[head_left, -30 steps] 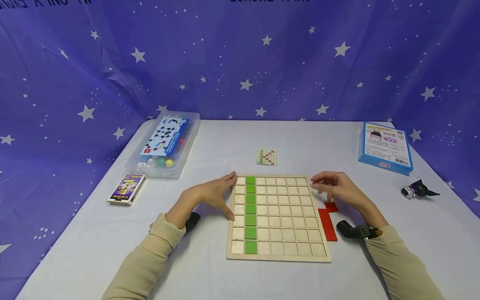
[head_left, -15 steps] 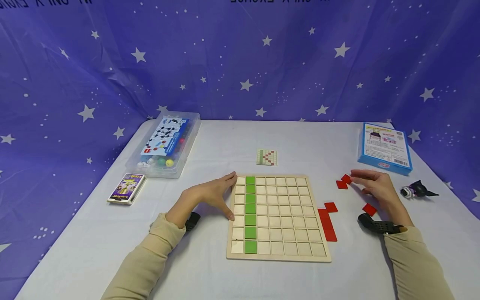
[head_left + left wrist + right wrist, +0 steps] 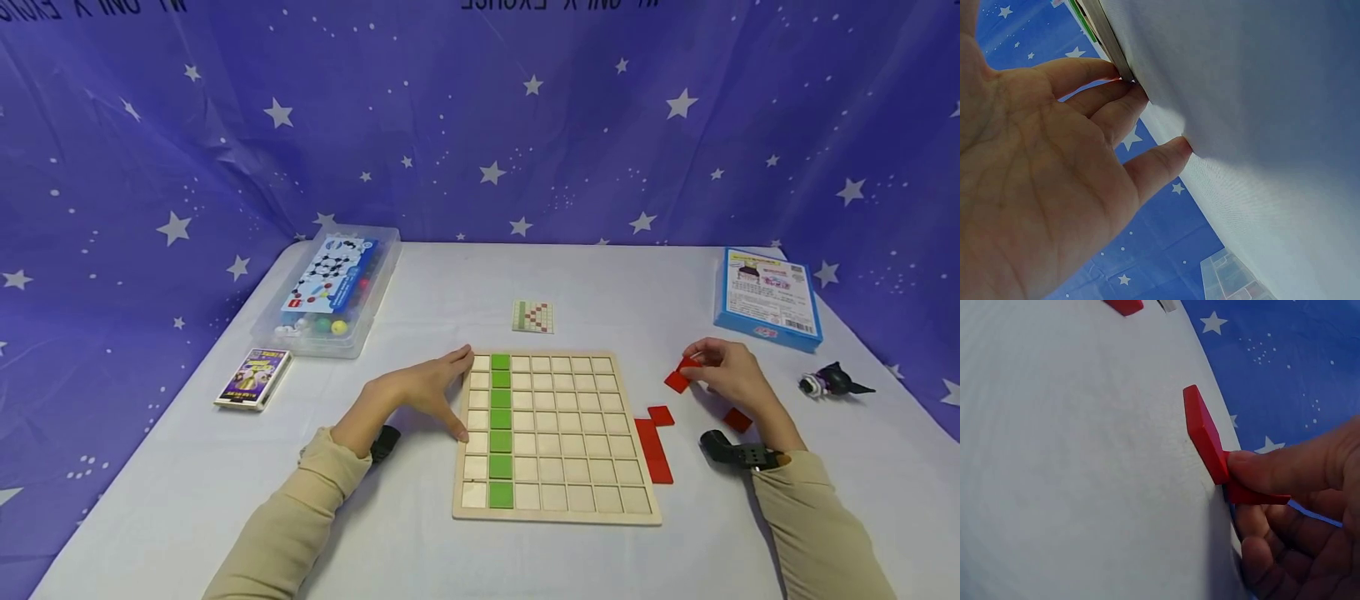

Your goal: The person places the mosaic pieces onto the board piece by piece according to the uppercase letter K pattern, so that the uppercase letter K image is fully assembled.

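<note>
My left hand [image 3: 427,387] rests along the left edge of a wooden grid board [image 3: 558,517], thumb and fingers spread against its rim. One column of the board holds green square tiles [image 3: 500,442]. Right of the board, my right hand [image 3: 731,383] pinches a red square tile [image 3: 1257,496] between thumb and fingers. A second red tile [image 3: 1205,434] touches it and looks tilted in the right wrist view. Another red tile [image 3: 738,420] lies beside my right wrist. By the board's right edge are a row of red tiles [image 3: 654,452] and one more red tile [image 3: 661,415].
A small pattern card [image 3: 533,317] lies behind the board. At left stand a clear plastic case [image 3: 375,287] of coloured balls and a small purple box [image 3: 255,379]. At right are a blue box [image 3: 768,296] and a black figurine [image 3: 834,381].
My right hand has moved right from the board's far right corner, where red tiles now show, and has pinched one; that pair shifted slightly toward me. My left hand has stayed put.
</note>
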The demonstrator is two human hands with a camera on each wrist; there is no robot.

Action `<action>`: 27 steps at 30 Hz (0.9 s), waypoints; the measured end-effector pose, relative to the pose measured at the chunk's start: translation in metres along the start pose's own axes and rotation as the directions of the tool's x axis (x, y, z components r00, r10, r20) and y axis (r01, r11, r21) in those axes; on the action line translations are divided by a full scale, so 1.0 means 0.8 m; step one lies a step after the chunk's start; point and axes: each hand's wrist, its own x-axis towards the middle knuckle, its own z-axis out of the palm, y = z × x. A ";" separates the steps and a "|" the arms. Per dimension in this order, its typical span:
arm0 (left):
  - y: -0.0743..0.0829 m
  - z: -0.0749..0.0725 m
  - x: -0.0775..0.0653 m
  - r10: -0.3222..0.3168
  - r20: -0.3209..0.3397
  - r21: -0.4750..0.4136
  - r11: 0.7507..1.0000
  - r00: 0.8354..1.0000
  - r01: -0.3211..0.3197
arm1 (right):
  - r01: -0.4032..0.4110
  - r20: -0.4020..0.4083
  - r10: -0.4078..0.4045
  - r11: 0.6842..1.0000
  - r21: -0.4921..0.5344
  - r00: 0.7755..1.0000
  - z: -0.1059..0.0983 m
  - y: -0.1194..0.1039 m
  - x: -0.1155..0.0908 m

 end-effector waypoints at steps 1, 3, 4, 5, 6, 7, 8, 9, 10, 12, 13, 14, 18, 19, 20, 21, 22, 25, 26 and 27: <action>0.000 0.000 0.000 -0.001 0.000 -0.002 1.000 1.000 0.001 | -0.007 -0.005 0.007 1.000 0.011 1.000 0.000 0.001 0.000; 0.000 0.001 0.000 -0.001 0.001 -0.007 1.000 1.000 0.001 | -0.024 -0.008 0.024 0.998 0.056 1.000 -0.001 0.005 0.001; -0.001 0.001 0.000 -0.001 0.000 -0.007 1.000 1.000 0.001 | -0.032 -0.005 0.032 0.995 0.093 0.999 -0.001 0.007 0.002; -0.001 0.001 0.000 0.000 0.000 -0.008 1.000 1.000 0.000 | -0.038 0.001 0.038 0.990 0.138 0.999 -0.002 0.009 0.002; -0.001 0.001 0.000 0.001 0.000 -0.010 1.000 1.000 -0.001 | -0.043 0.007 0.042 0.980 0.192 0.999 -0.003 0.011 0.003; -0.001 0.001 0.000 0.001 0.000 -0.011 1.000 1.000 -0.001 | -0.045 0.020 0.042 0.966 0.254 0.999 -0.004 0.011 0.003; 0.000 0.000 0.000 0.002 0.001 -0.012 1.000 1.000 -0.002 | -0.048 0.033 0.040 0.948 0.316 0.999 -0.005 0.011 0.004; -0.001 0.000 0.000 0.002 0.000 -0.012 1.000 1.000 -0.002 | -0.050 0.045 0.036 0.927 0.372 0.998 -0.006 0.010 0.004; -0.001 0.000 -0.001 0.002 0.000 -0.012 1.000 1.000 -0.002 | -0.054 0.059 0.031 0.903 0.426 0.998 -0.006 0.008 0.005; 0.000 -0.001 -0.001 0.002 -0.003 -0.011 1.000 1.000 -0.002 | -0.054 0.089 0.009 0.854 0.518 0.996 -0.007 0.001 0.007; 0.000 -0.001 -0.002 0.001 -0.002 -0.009 1.000 1.000 -0.001 | -0.057 0.108 -0.003 0.830 0.554 0.994 -0.007 -0.004 0.008; 0.000 -0.002 -0.002 0.001 -0.002 -0.008 1.000 1.000 -0.001 | -0.053 0.124 -0.024 0.813 0.580 0.992 -0.007 -0.010 0.010; 0.001 -0.003 -0.003 0.002 -0.001 -0.007 1.000 1.000 -0.002 | -0.050 0.184 -0.098 0.748 0.662 0.978 0.002 -0.039 0.015; 0.000 -0.004 -0.003 0.004 0.000 -0.011 1.000 1.000 -0.004 | -0.043 0.193 -0.114 0.748 0.662 0.975 0.005 -0.048 0.016; 0.000 -0.003 -0.003 0.005 0.001 -0.014 1.000 1.000 -0.005 | -0.034 0.197 -0.132 0.745 0.666 0.972 0.010 -0.058 0.017; 0.000 -0.003 -0.003 0.007 0.002 -0.018 1.000 1.000 -0.007 | -0.029 0.203 -0.142 0.748 0.664 0.969 0.015 -0.067 0.018; 0.000 -0.003 -0.002 0.009 0.003 -0.020 1.000 1.000 -0.009 | -0.021 0.209 -0.155 0.754 0.656 0.966 0.020 -0.077 0.019; -0.001 -0.002 0.000 0.014 0.005 -0.024 1.000 1.000 -0.014 | 0.004 0.248 -0.192 0.798 0.603 0.950 0.039 -0.105 0.023; -0.001 -0.002 0.000 0.015 0.007 -0.025 1.000 1.000 -0.014 | 0.003 0.267 -0.197 0.810 0.586 0.943 0.046 -0.114 0.024; -0.001 -0.001 0.000 0.015 0.008 -0.025 1.000 1.000 -0.015 | 0.006 0.288 -0.204 0.825 0.566 0.935 0.054 -0.123 0.024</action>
